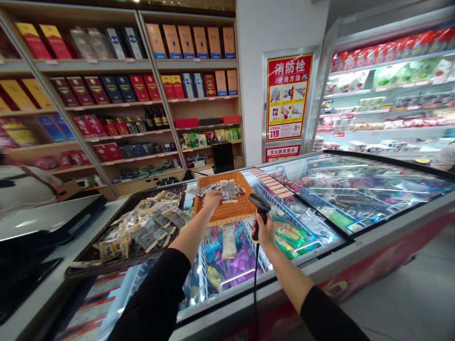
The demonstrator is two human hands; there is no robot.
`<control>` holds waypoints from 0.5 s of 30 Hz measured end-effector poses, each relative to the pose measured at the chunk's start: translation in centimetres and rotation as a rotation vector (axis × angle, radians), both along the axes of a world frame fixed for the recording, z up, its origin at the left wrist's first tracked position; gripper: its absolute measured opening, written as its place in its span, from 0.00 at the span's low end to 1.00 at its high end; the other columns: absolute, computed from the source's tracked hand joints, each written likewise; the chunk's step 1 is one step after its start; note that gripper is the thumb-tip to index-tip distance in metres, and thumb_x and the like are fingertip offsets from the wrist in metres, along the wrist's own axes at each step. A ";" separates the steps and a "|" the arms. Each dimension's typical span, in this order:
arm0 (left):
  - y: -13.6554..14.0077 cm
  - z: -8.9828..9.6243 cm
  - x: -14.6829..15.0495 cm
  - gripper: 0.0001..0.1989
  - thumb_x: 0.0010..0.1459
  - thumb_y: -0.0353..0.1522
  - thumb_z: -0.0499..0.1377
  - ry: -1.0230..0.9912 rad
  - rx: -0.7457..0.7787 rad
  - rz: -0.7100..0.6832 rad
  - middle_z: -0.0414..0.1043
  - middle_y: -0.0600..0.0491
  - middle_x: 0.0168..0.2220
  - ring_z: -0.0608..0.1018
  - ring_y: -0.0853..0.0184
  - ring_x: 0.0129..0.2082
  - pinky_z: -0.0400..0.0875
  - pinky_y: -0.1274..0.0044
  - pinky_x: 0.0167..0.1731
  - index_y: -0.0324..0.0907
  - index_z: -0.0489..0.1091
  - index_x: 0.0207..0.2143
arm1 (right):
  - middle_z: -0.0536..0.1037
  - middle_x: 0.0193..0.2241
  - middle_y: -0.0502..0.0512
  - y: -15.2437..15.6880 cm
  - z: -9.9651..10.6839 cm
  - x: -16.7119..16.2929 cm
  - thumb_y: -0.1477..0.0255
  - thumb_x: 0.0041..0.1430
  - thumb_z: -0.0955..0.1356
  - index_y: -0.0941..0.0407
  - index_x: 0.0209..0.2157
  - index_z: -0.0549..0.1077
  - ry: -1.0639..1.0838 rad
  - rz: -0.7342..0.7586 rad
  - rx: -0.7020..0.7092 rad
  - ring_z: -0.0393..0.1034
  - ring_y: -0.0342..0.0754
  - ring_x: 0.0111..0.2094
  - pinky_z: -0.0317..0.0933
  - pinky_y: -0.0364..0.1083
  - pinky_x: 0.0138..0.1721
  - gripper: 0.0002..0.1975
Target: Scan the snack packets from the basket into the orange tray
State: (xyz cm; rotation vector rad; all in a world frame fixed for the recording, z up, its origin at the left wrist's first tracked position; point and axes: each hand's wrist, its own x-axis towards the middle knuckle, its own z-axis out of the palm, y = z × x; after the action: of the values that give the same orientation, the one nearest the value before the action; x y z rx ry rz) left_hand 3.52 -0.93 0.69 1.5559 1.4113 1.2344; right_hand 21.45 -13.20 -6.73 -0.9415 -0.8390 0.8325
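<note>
A black handheld barcode scanner [260,204] with a yellow-trimmed base and a hanging cord is gripped by my right hand [265,229]. Its head points toward the right rim of an orange-brown wicker basket [223,215] lying on the freezer's glass top. Inside that basket are several small flat packets [230,189] with dark and tan printing. My left hand [212,200] reaches over the near part of the basket, fingers closed at the edge of a packet; the fingertips are partly hidden. To the left, a dark wicker tray [117,260] holds a heap of similar packets [149,222].
Under the glass of the chest freezer [302,265] lie bagged goods. A black laptop-like device [53,218] stands at the left, near a person [26,189]. Shelves of boxed goods [99,90], a red fire-hydrant poster [289,97] and a lit refrigerated display [391,99] line the back.
</note>
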 end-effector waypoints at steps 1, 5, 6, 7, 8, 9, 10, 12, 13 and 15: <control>-1.0 0.3 -1.3 0.08 0.44 0.33 0.64 0.008 -0.003 0.010 0.75 0.50 0.24 0.78 0.61 0.30 0.71 0.72 0.35 0.40 0.75 0.30 | 0.66 0.16 0.42 -0.3 0.2 -0.4 0.52 0.53 0.67 0.53 0.28 0.60 0.004 0.000 0.000 0.59 0.39 0.11 0.55 0.39 0.12 0.20; -5.3 0.3 -5.4 0.07 0.45 0.29 0.63 0.224 0.062 0.089 0.78 0.49 0.29 0.79 0.59 0.35 0.71 0.72 0.40 0.41 0.75 0.30 | 0.66 0.15 0.42 -1.9 1.0 -3.8 0.54 0.54 0.66 0.53 0.29 0.60 -0.048 0.138 0.033 0.58 0.40 0.11 0.55 0.40 0.12 0.17; -6.2 0.0 -5.9 0.07 0.46 0.28 0.62 0.261 0.083 0.094 0.78 0.49 0.30 0.79 0.59 0.37 0.71 0.72 0.41 0.41 0.76 0.31 | 0.65 0.15 0.42 -2.3 1.1 -5.0 0.54 0.54 0.66 0.53 0.29 0.61 -0.072 0.185 0.048 0.58 0.40 0.11 0.55 0.40 0.12 0.17; -7.0 -0.3 -6.2 0.07 0.47 0.27 0.61 0.278 0.097 0.097 0.78 0.48 0.32 0.79 0.59 0.37 0.70 0.72 0.41 0.41 0.76 0.32 | 0.65 0.15 0.42 -2.7 1.3 -6.2 0.55 0.54 0.66 0.53 0.29 0.61 -0.093 0.218 0.063 0.58 0.40 0.11 0.55 0.40 0.13 0.17; -7.5 -0.5 -6.4 0.08 0.48 0.27 0.60 0.279 0.105 0.099 0.78 0.48 0.33 0.79 0.60 0.38 0.70 0.73 0.41 0.41 0.76 0.33 | 0.65 0.15 0.42 -3.1 1.4 -7.3 0.55 0.55 0.66 0.53 0.29 0.62 -0.111 0.234 0.075 0.58 0.40 0.11 0.54 0.40 0.13 0.16; -8.0 -0.8 -6.4 0.08 0.49 0.26 0.60 0.271 0.108 0.100 0.79 0.49 0.33 0.79 0.60 0.38 0.70 0.73 0.41 0.41 0.75 0.34 | 0.65 0.14 0.42 -3.5 1.4 -8.3 0.55 0.55 0.65 0.53 0.29 0.62 -0.128 0.236 0.084 0.57 0.40 0.11 0.54 0.40 0.13 0.16; -8.2 -1.0 -6.3 0.08 0.50 0.26 0.59 0.263 0.111 0.101 0.78 0.49 0.33 0.79 0.60 0.38 0.71 0.73 0.41 0.41 0.75 0.34 | 0.65 0.14 0.42 -3.8 1.4 -9.1 0.56 0.56 0.65 0.53 0.29 0.62 -0.142 0.231 0.090 0.57 0.40 0.11 0.54 0.40 0.13 0.16; -8.4 -1.3 -6.0 0.08 0.51 0.25 0.58 0.259 0.114 0.093 0.78 0.48 0.33 0.79 0.61 0.37 0.71 0.73 0.41 0.41 0.75 0.34 | 0.65 0.14 0.42 -4.2 1.3 -10.1 0.56 0.56 0.65 0.54 0.29 0.63 -0.164 0.213 0.100 0.56 0.39 0.11 0.55 0.40 0.14 0.15; -8.4 -1.4 -5.8 0.08 0.51 0.25 0.58 0.266 0.115 0.080 0.78 0.48 0.33 0.79 0.61 0.37 0.71 0.74 0.40 0.40 0.75 0.33 | 0.65 0.14 0.42 -4.3 1.2 -10.2 0.56 0.57 0.65 0.54 0.29 0.63 -0.171 0.204 0.102 0.57 0.39 0.12 0.55 0.40 0.15 0.15; -8.3 -1.5 -5.7 0.08 0.51 0.24 0.57 0.297 0.128 0.060 0.78 0.48 0.33 0.79 0.61 0.38 0.70 0.74 0.40 0.40 0.74 0.33 | 0.65 0.15 0.42 -4.4 0.9 -10.2 0.56 0.57 0.64 0.54 0.29 0.63 -0.175 0.189 0.099 0.58 0.40 0.12 0.56 0.40 0.15 0.15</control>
State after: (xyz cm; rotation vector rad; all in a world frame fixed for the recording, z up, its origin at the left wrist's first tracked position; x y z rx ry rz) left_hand -2.20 -9.26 -0.81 1.8575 1.5998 1.1842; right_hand 11.26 -17.60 -5.80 -0.8653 -1.1238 0.8705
